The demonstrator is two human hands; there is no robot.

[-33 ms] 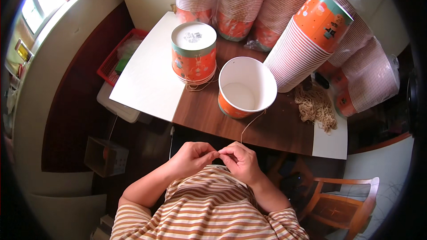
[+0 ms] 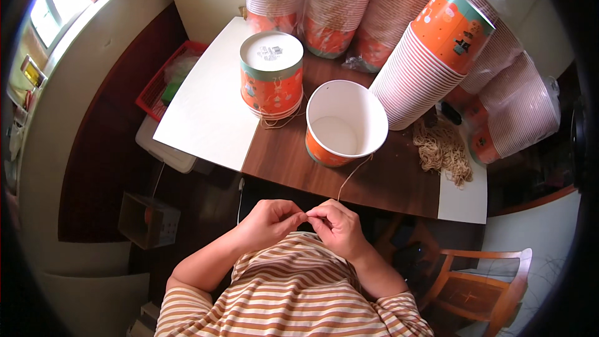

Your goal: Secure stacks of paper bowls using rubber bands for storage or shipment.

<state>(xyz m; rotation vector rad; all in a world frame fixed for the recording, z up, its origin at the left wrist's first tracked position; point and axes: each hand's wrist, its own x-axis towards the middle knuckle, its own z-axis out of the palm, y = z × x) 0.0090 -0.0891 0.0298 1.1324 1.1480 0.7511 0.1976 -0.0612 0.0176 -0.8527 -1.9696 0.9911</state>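
1. Head view: the left hand (image 2: 269,223) and the right hand (image 2: 337,224) meet fingertip to fingertip, both pinched on a thin string (image 2: 350,178).
2. The string runs up and right to the open orange cup (image 2: 344,126) near the table's (image 2: 399,181) front edge; the right hand is nearer.

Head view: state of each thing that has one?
Left hand: pinching the string.
Right hand: pinching the string.
String: runs from the fingers up to the open bucket.
Open bucket: upright, empty.
Upside-down bucket: base up, string under it.
Bucket stack: nested, tilted.
String pile: loose.
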